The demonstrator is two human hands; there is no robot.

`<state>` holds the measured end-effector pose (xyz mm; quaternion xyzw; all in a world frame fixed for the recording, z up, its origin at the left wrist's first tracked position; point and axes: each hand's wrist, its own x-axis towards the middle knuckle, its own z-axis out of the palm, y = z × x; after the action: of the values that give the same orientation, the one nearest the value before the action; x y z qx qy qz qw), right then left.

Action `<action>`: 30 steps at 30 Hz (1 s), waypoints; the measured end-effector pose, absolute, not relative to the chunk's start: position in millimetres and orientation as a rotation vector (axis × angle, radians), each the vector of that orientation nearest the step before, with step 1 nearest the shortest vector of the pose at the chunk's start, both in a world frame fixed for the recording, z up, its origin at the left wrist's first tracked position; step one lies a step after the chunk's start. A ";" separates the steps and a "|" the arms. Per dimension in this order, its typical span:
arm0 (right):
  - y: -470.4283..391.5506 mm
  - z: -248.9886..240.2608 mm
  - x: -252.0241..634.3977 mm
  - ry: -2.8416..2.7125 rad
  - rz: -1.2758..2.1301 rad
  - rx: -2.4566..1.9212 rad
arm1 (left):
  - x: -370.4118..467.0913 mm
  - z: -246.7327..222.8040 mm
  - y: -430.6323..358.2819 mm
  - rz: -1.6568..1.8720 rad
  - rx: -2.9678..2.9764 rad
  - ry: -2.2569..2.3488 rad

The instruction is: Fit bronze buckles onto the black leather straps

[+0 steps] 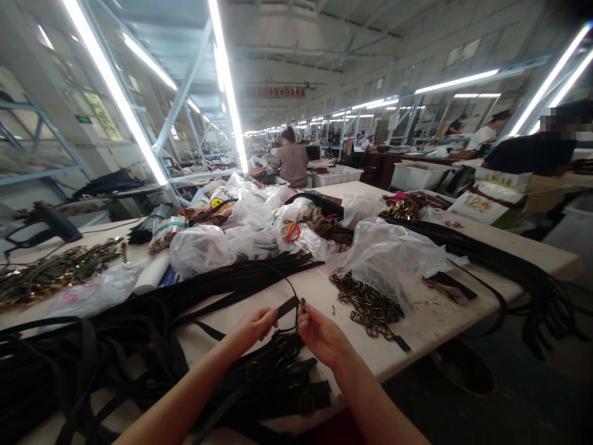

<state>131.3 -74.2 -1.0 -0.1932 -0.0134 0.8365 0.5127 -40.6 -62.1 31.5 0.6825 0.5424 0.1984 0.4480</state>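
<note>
My left hand (259, 322) is closed around a dark strap (288, 306), whose flat end points towards my right hand (319, 334). The right fingers pinch a small dark metal piece (302, 303) at the strap's end; its exact kind is too small to make out. Below both hands lie black straps with square buckles (252, 371). A heap of brass-coloured metal buckles (368, 303) spreads on the table to the right of my right hand, partly under a clear plastic bag (386, 250). One small metal pin-like piece (333, 309) lies between that heap and my right hand.
Long black straps (115, 334) cover the table's left side, and more (500, 259) hang over its right edge. Clear plastic bags (204, 250) are piled at the back. A dark heat-gun-like tool (50, 222) and metal fittings (60, 266) lie at left. Several people sit farther off.
</note>
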 end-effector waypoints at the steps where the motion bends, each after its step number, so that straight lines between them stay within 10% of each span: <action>1: -74.1 -1.9 131.6 -0.026 2.020 -0.456 | -41.0 31.5 -61.8 0.483 1.691 1.339; 30: -87.0 -2.2 130.8 0.030 2.397 -0.315 | -61.1 54.8 -63.1 0.216 2.065 1.134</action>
<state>130.8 -87.0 -2.2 -0.1219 0.0116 0.9272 0.3539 -61.1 -63.1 54.8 0.8080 0.4436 0.0844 0.3784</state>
